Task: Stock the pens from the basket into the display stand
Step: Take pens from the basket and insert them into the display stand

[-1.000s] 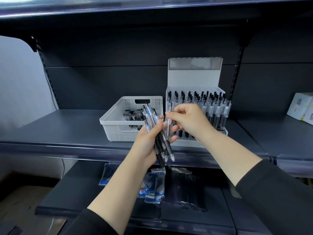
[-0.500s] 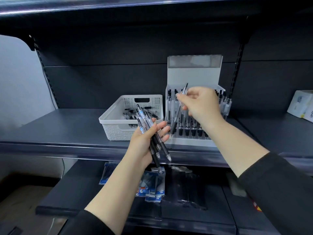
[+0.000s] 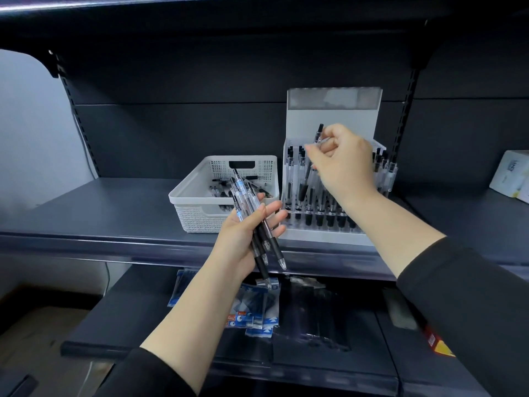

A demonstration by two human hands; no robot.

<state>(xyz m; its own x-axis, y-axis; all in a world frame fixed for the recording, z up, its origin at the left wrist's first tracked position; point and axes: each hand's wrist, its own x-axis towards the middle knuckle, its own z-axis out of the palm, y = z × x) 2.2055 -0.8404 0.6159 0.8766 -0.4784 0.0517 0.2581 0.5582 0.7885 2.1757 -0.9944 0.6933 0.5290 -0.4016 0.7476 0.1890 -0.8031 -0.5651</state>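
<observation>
Right hand: its grip is clenched on a single pen, tilted, over the display stand.
Left hand: its grip is grasping a bundle of pens, tips pointing down.
Basket: just behind the left grip, touching the stand's left side; some pens lie inside.
Shelf: carries basket and stand.

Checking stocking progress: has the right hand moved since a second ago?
Yes. The right hand, pinching one pen, went from beside the left hand's bundle up and right, over the display stand.
</observation>
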